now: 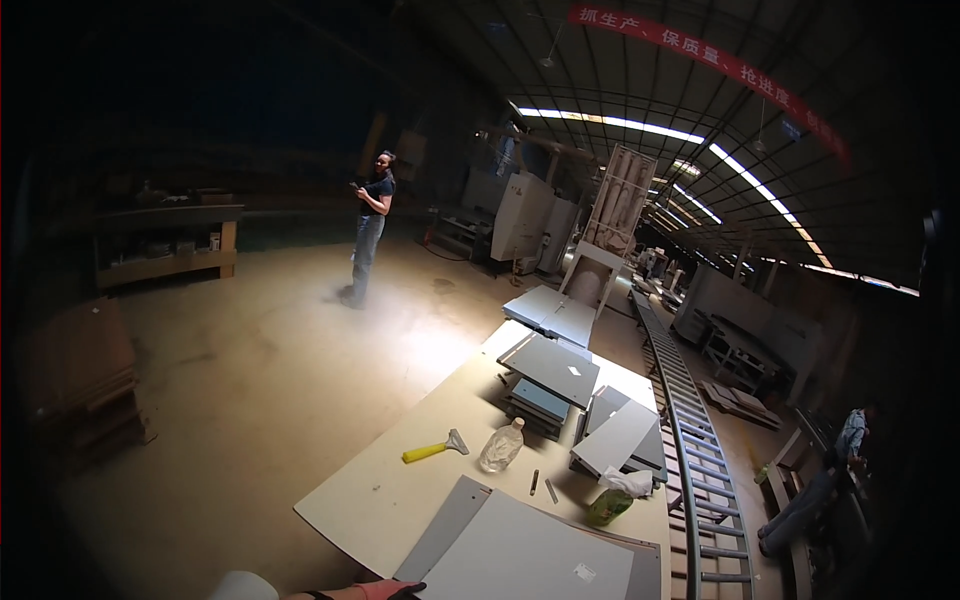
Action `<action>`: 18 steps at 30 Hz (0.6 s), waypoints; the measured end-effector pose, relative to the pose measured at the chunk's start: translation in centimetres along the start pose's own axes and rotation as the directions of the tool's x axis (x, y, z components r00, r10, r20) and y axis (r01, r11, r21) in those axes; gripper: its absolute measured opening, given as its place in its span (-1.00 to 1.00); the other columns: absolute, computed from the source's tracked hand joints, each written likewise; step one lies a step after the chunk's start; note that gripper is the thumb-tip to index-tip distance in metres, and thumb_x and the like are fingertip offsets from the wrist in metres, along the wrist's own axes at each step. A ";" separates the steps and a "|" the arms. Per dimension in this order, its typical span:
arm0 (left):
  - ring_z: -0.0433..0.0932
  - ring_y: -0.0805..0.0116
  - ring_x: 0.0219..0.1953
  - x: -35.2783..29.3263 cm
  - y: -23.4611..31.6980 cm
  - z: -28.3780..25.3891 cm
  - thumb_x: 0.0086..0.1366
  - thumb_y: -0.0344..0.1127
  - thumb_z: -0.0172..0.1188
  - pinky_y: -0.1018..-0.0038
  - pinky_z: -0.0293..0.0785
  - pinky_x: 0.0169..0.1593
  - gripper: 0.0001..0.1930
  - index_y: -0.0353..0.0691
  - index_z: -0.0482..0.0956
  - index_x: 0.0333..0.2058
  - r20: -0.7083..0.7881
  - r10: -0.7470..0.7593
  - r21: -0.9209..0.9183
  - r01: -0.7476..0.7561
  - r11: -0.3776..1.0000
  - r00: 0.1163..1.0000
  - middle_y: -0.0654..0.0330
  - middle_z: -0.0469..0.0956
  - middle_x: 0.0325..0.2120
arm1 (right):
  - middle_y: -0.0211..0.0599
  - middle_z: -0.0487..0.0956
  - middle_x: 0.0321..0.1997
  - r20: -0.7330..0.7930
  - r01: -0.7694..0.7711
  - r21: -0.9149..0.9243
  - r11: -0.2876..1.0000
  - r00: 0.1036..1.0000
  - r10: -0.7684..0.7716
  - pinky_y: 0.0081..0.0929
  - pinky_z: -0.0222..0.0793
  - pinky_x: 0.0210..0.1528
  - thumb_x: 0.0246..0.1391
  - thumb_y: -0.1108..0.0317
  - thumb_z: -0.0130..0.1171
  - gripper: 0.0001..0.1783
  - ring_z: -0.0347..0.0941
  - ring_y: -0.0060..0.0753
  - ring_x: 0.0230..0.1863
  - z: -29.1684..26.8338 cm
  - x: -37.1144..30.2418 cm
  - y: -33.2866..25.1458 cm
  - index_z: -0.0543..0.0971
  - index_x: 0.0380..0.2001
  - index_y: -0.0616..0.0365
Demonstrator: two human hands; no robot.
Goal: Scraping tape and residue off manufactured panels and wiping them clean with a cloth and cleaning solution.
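My left hand [390, 589], in a pinkish glove with dark fingertips, reaches in at the lower edge. Its fingers are closed at the near left edge of a large light-grey panel [520, 550]; the picture's edge cuts off part of the hand. This panel lies over other grey panels [450, 520] on a pale table [370, 490]. Beyond it are a yellow-handled scraper [430, 451], a clear plastic bottle [501, 447], a short dark stick [534, 482] and a small grey strip [551, 490]. A green container [606, 507] with white crumpled material [628, 482] stands right of them. My right hand is out of view.
Stacked grey panels [550, 365] occupy the table's far part. A roller conveyor [690, 420] runs along its right side. One person [370, 225] stands on the floor beyond; another person [850, 440] is at the far right. A workbench [165, 215] and stacked boards [90, 350] are leftward.
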State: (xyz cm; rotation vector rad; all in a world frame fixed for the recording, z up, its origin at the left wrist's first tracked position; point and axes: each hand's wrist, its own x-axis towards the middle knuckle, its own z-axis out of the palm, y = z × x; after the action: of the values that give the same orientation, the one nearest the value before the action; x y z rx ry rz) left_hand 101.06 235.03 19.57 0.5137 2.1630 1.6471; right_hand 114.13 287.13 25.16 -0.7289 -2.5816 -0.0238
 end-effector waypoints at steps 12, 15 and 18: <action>0.53 0.36 -0.31 -1.2 6.1 0.2 0.27 -0.02 0.07 0.47 0.44 -0.19 -0.60 -0.33 0.53 -0.30 0.140 -0.556 -0.378 0.563 0.735 0.819 0.14 0.56 -0.43 | -0.07 0.33 0.11 0.230 0.599 0.450 0.662 0.638 -0.735 0.08 -0.11 0.28 -0.08 0.20 0.13 -0.46 0.15 0.08 0.21 -2.9 -4.1 -24.8 0.39 0.05 -0.01; 0.56 0.34 -0.51 -2.4 4.6 -0.6 0.24 -0.09 0.14 0.43 0.50 -0.44 -0.66 -0.33 0.52 -0.40 0.224 -0.630 -0.784 0.521 0.337 0.744 0.17 0.55 -0.53 | -0.07 0.33 0.08 0.216 0.604 0.437 0.667 0.650 -0.729 0.00 -0.12 0.30 -0.13 0.23 0.19 -0.44 0.13 -0.01 0.21 -3.5 -1.7 -27.0 0.37 0.02 0.06; 0.59 0.29 -0.46 -0.9 7.8 -0.6 0.24 -0.12 0.13 0.38 0.55 -0.40 -0.64 -0.39 0.51 -0.29 0.167 -0.675 -0.714 0.560 0.419 0.718 0.11 0.57 -0.43 | -0.09 0.32 0.09 0.274 0.378 0.275 0.884 0.851 -0.449 -0.05 -0.15 0.32 -0.06 0.22 0.13 -0.44 0.14 -0.01 0.20 -1.2 3.2 -20.6 0.35 0.06 0.08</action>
State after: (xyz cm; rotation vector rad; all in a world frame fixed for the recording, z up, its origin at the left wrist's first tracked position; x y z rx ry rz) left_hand 102.04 235.98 27.35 -0.6253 1.2601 1.8775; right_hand 101.91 270.85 29.81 -0.0827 -2.9556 0.2561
